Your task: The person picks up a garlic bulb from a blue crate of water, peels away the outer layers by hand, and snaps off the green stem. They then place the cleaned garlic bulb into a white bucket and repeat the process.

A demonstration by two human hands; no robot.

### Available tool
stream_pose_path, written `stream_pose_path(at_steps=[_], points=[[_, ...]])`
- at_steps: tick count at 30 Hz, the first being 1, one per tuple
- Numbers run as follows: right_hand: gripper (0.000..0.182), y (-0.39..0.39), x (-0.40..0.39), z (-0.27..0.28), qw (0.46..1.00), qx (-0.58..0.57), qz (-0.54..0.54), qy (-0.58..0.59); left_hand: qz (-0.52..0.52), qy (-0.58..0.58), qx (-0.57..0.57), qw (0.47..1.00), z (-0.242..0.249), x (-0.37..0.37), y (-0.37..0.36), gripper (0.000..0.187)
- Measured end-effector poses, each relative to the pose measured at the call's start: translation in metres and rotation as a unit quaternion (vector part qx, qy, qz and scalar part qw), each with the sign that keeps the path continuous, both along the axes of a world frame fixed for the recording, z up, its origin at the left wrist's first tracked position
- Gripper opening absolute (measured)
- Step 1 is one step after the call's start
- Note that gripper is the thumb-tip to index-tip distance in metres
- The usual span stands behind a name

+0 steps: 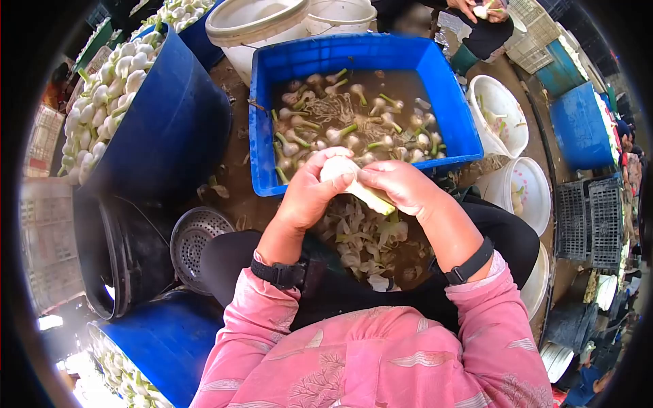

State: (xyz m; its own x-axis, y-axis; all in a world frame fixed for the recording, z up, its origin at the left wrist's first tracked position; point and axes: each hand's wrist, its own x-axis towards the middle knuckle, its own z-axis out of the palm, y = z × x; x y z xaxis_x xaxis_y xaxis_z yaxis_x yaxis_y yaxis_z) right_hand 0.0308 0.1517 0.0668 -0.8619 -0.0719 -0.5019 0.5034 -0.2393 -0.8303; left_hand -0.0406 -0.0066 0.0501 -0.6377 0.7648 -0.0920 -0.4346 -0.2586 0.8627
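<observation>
A white garlic bulb with a short green-tipped stem [371,196] is held between my two hands, in front of my chest. My left hand [311,187] wraps round the bulb, its thumb across the near side. The fingers of my right hand [398,182] pinch the bulb's right side near the stem. Just beyond my hands stands a blue tub [449,126] of murky water with unpeeled garlic bulbs [338,133] and loose roots. Below my hands, peeled skins [360,248] lie in a pile between my legs.
A large blue barrel [163,115] heaped with white garlic stands at the left, near a metal colander [198,241] and black bucket [136,251]. White buckets [500,112] line the right side. Another person's hands [476,8] hold garlic at the top right. Dark crates [590,221] stand far right.
</observation>
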Motion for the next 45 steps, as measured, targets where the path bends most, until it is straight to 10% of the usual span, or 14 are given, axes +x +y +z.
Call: stream_pose_path(at_steps=[6, 11, 13, 14, 15, 17, 21, 25, 30, 33, 37, 45], points=[[0.025, 0.005, 0.001, 0.007, 0.908, -0.368, -0.14, 0.146, -0.09, -0.207, 0.288, 0.931, 0.003, -0.008, 0.005, 0.047], [0.023, 0.033, -0.008, 0.007, 0.894, -0.247, -0.304, 0.217, -0.025, -0.219, 0.233, 0.947, 0.017, 0.004, 0.002, 0.05], [0.024, 0.042, -0.008, 0.0, 0.893, 0.373, -0.174, 0.181, -0.022, -0.209, 0.241, 0.947, 0.017, 0.0, -0.001, 0.041], [0.027, 0.034, -0.002, 0.0, 0.706, 0.665, 0.043, 0.241, 0.0, -0.187, 0.225, 0.956, 0.005, -0.004, 0.0, 0.038], [0.028, 0.016, 0.002, 0.022, 0.748, 0.645, 0.15, 0.049, 0.024, -0.168, 0.207, 0.964, 0.005, -0.005, 0.001, 0.035], [0.032, 0.014, 0.005, 0.019, 0.778, 0.617, 0.042, 0.108, 0.107, -0.124, 0.093, 0.982, 0.001, -0.001, 0.007, 0.033], [0.039, -0.006, -0.001, 0.019, 0.975, 0.209, -0.006, 0.072, 0.197, 0.127, -0.034, 0.972, -0.005, 0.005, 0.011, 0.023], [0.034, -0.021, 0.0, 0.013, 0.999, 0.004, 0.03, -0.026, 0.257, 0.231, -0.104, 0.932, -0.006, 0.002, 0.012, 0.023], [0.021, -0.033, 0.012, 0.021, 0.846, 0.479, 0.05, 0.229, 0.278, -0.002, 0.002, 0.961, -0.016, -0.008, 0.008, 0.026], [0.018, -0.029, 0.02, 0.034, 0.823, 0.525, 0.027, 0.217, 0.311, -0.104, -0.071, 0.942, -0.006, -0.021, -0.002, 0.025], [0.022, -0.018, 0.025, 0.035, 0.798, 0.557, -0.022, 0.229, 0.264, 0.183, -0.116, 0.94, 0.006, -0.001, 0.003, 0.017], [0.019, -0.019, 0.03, 0.032, 0.734, 0.633, -0.038, 0.243, 0.256, 0.368, -0.271, 0.852, 0.009, 0.009, 0.009, 0.006]])
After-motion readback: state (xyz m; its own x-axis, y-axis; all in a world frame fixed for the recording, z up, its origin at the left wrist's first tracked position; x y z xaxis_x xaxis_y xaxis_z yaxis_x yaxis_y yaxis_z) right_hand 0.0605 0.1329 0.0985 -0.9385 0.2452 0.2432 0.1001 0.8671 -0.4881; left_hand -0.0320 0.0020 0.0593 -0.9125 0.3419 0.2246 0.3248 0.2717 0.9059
